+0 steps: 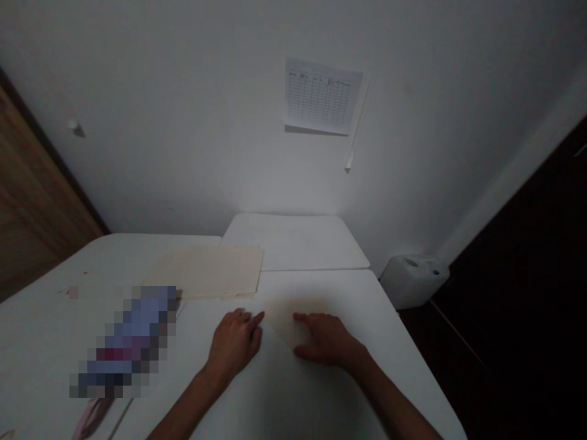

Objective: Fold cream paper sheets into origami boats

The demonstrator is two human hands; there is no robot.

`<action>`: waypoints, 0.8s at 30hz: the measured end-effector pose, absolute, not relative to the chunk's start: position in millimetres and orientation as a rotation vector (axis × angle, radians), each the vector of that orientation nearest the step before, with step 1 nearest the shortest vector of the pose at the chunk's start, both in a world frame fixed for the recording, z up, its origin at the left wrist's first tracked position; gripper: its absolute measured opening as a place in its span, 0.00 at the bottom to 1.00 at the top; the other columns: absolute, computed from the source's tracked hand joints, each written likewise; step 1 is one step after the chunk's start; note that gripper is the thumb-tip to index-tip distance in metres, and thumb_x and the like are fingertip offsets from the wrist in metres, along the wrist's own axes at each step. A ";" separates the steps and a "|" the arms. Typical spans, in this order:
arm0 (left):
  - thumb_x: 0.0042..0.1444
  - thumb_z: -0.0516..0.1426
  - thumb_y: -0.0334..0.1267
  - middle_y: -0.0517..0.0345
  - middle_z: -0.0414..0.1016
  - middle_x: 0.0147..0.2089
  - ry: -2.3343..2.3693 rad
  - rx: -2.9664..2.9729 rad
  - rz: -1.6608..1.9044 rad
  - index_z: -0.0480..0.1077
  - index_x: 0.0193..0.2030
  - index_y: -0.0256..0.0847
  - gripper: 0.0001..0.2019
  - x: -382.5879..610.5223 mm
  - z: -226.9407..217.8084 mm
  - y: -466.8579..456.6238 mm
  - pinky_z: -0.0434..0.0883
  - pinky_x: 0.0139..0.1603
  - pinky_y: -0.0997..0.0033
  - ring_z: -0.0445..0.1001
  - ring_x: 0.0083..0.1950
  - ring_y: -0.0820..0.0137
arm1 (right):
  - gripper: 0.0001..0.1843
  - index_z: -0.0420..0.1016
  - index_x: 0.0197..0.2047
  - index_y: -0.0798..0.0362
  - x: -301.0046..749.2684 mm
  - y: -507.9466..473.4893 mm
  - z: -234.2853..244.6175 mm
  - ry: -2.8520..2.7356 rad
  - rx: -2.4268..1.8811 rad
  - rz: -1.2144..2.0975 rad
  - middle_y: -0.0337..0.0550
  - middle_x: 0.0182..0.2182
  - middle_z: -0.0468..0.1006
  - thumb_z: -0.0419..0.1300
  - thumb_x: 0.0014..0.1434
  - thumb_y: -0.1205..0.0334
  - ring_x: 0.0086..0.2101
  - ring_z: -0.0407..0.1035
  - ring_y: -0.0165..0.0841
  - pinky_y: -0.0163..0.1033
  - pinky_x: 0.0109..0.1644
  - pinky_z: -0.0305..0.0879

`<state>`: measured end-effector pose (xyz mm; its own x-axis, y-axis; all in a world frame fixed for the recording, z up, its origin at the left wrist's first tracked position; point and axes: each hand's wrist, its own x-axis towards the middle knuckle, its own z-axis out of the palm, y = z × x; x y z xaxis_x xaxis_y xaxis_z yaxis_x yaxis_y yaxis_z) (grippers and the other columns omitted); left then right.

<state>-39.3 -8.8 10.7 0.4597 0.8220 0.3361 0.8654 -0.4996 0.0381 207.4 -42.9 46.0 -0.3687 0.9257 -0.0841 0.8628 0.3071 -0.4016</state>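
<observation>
A small, thin, cream-coloured sheet lies on the white table in front of me, with a slanting lower edge. My right hand rests on its right part, thumb and index finger apart. At the sheet's left corner is the tip of my left hand's outstretched index finger; the thumb sits apart below it and the other fingers are bent. Nothing shows in the grasp of either hand. Farther back on the left lies a stack of larger cream sheets.
A pixelated bluish item with a pink strap lies on the left of the white table. A white plastic canister stands beyond the right edge. A printed chart hangs on the wall.
</observation>
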 end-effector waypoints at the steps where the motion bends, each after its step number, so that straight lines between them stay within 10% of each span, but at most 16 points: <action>1: 0.57 0.51 0.34 0.49 0.76 0.37 -1.487 -2.544 -0.477 0.74 0.51 0.39 0.17 -38.3 11.0 -9.3 0.67 0.48 0.52 0.71 0.46 0.54 | 0.42 0.58 0.65 0.46 207.1 -43.2 46.7 -2.398 -1.660 0.580 0.50 0.55 0.72 0.63 0.49 0.45 0.51 0.68 0.48 0.50 0.55 0.60; 16: 0.59 0.49 0.26 0.45 0.69 0.54 -0.895 -2.766 -0.901 0.69 0.49 0.39 0.14 -14.0 -0.1 -17.6 0.72 0.51 0.57 0.68 0.54 0.59 | 0.42 0.58 0.65 0.47 207.0 -44.8 46.8 -2.387 -1.657 0.577 0.50 0.56 0.71 0.62 0.50 0.45 0.52 0.67 0.48 0.49 0.56 0.59; 24: 0.56 0.57 0.33 0.51 0.70 0.47 -1.164 -2.990 -0.794 0.71 0.40 0.42 0.06 3.2 12.0 -7.0 0.69 0.48 0.59 0.69 0.48 0.61 | 0.43 0.59 0.64 0.47 219.6 -43.8 49.4 -2.347 -1.634 0.680 0.46 0.46 0.76 0.66 0.47 0.51 0.46 0.70 0.44 0.46 0.52 0.62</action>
<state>3.2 -7.0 12.0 0.6390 0.6720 0.3744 0.5939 -0.7403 0.3150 219.6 -43.8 49.4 -0.3681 0.9250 -0.0944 0.8321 0.2824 -0.4773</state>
